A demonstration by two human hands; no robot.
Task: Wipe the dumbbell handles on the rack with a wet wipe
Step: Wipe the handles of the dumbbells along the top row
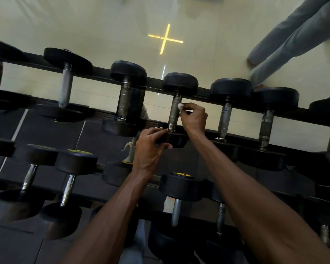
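Observation:
A black dumbbell with a steel handle lies across the top tier of the rack, near the middle of the view. My right hand pinches a small white wet wipe and presses it against the right side of that handle, near its far end. My left hand grips the near head of the same dumbbell, fingers curled over its top edge. The far head rests on the rear rail.
Several more dumbbells fill the top tier on both sides, such as one to the left and one to the right. A lower tier holds more. Behind the rack, a mirror wall shows a person's legs.

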